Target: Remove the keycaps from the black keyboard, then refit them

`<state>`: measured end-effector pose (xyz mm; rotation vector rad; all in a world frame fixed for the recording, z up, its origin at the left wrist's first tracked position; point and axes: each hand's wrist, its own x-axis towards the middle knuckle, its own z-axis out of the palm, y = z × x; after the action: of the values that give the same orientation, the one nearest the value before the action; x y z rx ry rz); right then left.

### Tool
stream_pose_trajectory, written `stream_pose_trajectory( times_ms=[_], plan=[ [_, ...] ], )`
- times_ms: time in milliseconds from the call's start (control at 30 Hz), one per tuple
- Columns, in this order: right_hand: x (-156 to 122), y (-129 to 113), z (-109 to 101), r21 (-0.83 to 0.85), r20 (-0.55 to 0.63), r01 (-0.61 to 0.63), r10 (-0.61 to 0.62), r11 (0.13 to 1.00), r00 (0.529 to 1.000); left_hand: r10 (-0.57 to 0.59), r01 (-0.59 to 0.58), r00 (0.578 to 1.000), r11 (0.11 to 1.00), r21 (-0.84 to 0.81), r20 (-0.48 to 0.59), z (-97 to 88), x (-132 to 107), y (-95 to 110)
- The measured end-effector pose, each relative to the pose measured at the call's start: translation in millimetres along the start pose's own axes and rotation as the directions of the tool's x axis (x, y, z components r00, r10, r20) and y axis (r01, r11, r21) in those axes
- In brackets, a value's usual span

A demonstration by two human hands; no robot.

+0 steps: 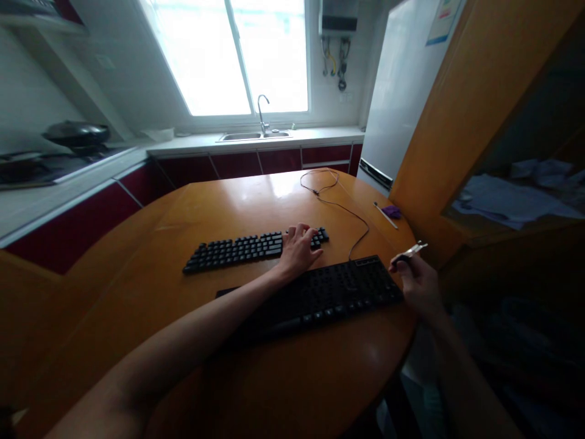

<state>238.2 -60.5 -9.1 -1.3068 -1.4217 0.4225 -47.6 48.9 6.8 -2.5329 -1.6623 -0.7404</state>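
My left hand point(299, 250) reaches across to the right part of the black keycaps point(237, 249), which lie in keyboard-like rows. Its fingers are spread over them, the thumb apart, and it covers some of them. Under my left forearm, closer to me, lies a black keyboard point(329, 286) whose upper area looks bare of caps, while a row of caps shows along its front edge. At the right end of this keyboard, my right hand point(418, 283) is closed round the dark handle of a keycap puller point(415, 249), its metal prongs pointing up and right.
A cable point(350, 210) runs from the keyboard to the far side of the wooden table point(183, 317). A thin white stick point(386, 216) and a purple cloth point(392, 211) lie near the right edge. Behind stand a counter with a sink point(247, 136) and a fridge point(397, 91).
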Motion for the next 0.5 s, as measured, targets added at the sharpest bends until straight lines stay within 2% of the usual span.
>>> stream_pose_trajectory(
  times_ms=[100, 233, 367, 500],
  plan=[
    [4, 12, -10, -0.017, 0.134, 0.003, -0.001, 1.0, 0.991, 0.109, -0.102, 0.991, 0.99, -0.095, 0.073, -5.1, -7, 27],
    [-1, 19, -10, -0.027, 0.247, -0.04, 0.046, 0.999, 0.968, 0.289, -0.243, 0.943, 0.938, -0.247, 0.167, -11.3, -18, 65],
    [-3, 16, -12, -0.033, 0.289, -0.016, 0.025, 0.999, 0.957, 0.384, -0.295, 0.891, 0.895, -0.334, 0.242, -11.3, -24, 93],
    [-1, 15, -16, -0.062, 0.375, 0.027, -0.002, 0.998, 0.927, 0.455, -0.328, 0.838, 0.861, -0.389, 0.3, -0.6, -23, 109]
  ],
)
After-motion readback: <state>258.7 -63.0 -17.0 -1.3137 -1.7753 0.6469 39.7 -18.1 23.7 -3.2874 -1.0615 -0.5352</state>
